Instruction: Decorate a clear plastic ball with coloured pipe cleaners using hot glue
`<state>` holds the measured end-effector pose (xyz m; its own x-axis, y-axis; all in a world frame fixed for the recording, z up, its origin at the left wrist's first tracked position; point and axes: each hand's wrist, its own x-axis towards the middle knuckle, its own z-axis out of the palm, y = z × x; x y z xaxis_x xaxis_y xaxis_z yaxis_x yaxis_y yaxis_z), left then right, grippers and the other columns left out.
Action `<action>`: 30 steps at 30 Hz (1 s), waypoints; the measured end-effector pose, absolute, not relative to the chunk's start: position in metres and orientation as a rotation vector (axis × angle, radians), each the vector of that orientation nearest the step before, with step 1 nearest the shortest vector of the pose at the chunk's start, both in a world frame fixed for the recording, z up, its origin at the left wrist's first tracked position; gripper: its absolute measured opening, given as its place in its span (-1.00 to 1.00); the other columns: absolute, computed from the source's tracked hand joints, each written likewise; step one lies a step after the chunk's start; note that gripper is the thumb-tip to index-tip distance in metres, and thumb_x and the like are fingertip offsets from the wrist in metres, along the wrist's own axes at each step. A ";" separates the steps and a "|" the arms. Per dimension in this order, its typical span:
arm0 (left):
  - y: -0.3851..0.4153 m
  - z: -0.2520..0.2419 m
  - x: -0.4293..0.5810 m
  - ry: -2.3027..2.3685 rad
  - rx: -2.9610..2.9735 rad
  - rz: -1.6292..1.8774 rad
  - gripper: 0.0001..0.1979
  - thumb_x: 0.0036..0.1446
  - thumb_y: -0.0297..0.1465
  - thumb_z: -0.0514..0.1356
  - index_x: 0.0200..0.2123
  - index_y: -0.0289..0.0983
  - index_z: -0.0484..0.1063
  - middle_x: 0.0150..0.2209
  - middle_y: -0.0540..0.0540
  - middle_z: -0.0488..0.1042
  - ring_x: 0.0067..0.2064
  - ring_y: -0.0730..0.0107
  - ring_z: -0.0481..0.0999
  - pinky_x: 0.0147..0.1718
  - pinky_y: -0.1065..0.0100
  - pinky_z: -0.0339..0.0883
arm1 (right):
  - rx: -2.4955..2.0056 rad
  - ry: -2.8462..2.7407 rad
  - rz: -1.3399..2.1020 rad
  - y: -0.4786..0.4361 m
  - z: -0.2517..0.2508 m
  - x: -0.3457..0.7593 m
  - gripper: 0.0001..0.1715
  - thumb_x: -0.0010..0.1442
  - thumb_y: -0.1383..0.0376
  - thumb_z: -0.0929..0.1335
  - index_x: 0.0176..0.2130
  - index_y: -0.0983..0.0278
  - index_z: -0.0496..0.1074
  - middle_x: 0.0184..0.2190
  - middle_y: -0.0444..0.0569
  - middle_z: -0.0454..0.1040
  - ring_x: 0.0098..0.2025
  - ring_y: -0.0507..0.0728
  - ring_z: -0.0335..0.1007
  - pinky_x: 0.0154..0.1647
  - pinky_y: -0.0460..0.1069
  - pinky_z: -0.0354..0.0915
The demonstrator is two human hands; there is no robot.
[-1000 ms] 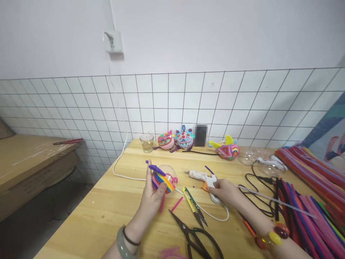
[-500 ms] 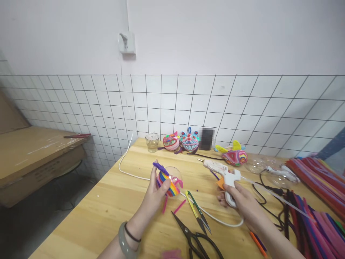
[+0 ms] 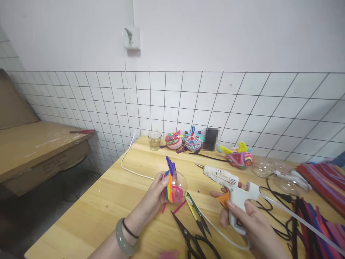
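Observation:
My left hand (image 3: pixel 152 201) is closed round a clear plastic ball (image 3: pixel 174 186) wrapped in rainbow pipe cleaners, with a purple pipe cleaner sticking up from its top. It is held just above the wooden table (image 3: pixel 107 208). My right hand (image 3: pixel 249 219) grips the handle of a white hot glue gun (image 3: pixel 229 181). The gun is lifted off the table, its nozzle pointing left toward the ball but apart from it. A clear glue stick trails from the gun's back.
Black scissors (image 3: pixel 192 237) and small yellow-green snips (image 3: pixel 198 214) lie in front of me. Finished colourful figures (image 3: pixel 192 141), a small glass cup (image 3: pixel 154 140) and clear ball halves (image 3: pixel 265 168) stand at the back. Pipe cleaner bundles (image 3: pixel 323 216) and black cables lie right. A white cord crosses the table.
My right hand has lifted the glue gun off the table and brought it nearer to me. My left hand has turned the ball so the purple piece points up.

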<state>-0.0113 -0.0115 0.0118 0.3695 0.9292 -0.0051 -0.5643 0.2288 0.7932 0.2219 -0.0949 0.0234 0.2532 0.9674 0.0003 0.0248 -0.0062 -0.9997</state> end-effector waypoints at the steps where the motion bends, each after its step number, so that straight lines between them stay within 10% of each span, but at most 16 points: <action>1: -0.012 0.012 -0.011 0.551 0.784 1.086 -0.66 0.08 -0.19 0.30 -0.15 -0.27 0.41 -0.24 -0.11 0.54 -0.28 0.28 0.57 -0.34 0.31 0.44 | -1.364 -1.071 0.987 -0.096 0.024 0.222 -0.55 0.09 -0.05 0.42 -0.50 0.28 0.48 -0.61 -0.04 0.50 -0.57 0.05 0.27 -0.53 -0.09 0.17; 8: -0.016 0.007 -0.011 0.556 0.764 0.862 -0.55 0.15 -0.09 0.21 -0.03 -0.27 0.40 -0.23 -0.21 0.59 -0.31 0.27 0.59 -0.50 0.42 0.38 | -1.408 -1.290 0.922 -0.101 0.030 0.204 -0.47 0.09 -0.04 0.40 -0.70 0.21 0.37 -0.63 -0.05 0.46 -0.50 0.13 0.37 -0.40 -0.06 0.32; 15: -0.017 0.007 -0.009 0.521 0.777 0.781 -0.55 0.07 -0.17 0.32 -0.02 -0.25 0.38 -0.27 -0.15 0.59 -0.37 0.36 0.59 -0.54 0.46 0.44 | -1.398 -1.110 0.863 -0.104 0.028 0.189 -0.57 0.03 0.02 0.45 -0.19 0.25 0.53 -0.50 -0.08 0.51 -0.58 0.08 0.31 -0.50 -0.05 0.32; 23: -0.017 0.003 -0.009 0.517 0.782 0.724 -0.46 -0.02 -0.11 0.36 -0.03 -0.24 0.36 -0.28 -0.16 0.59 -0.38 0.33 0.60 -0.54 0.45 0.46 | -1.247 -1.108 0.982 -0.107 0.022 0.178 -0.57 0.08 0.00 0.44 -0.17 0.24 0.51 -0.64 -0.16 0.43 -0.54 0.09 0.33 -0.47 -0.06 0.31; 30: -0.024 0.008 -0.001 0.643 0.881 0.792 -0.52 0.07 -0.14 0.31 -0.01 -0.22 0.32 -0.19 -0.12 0.51 -0.27 0.28 0.56 -0.32 0.23 0.50 | -1.219 -1.102 0.970 -0.104 0.017 0.182 -0.62 0.07 0.08 0.47 -0.15 0.21 0.48 -0.29 0.03 0.65 -0.20 0.22 0.58 -0.15 0.00 0.46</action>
<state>-0.0010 -0.0239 0.0080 0.5539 0.8159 -0.1658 -0.3300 0.3980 0.8560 0.1824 -0.1038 0.0170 0.2118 0.9708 0.1126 0.0118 0.1127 -0.9936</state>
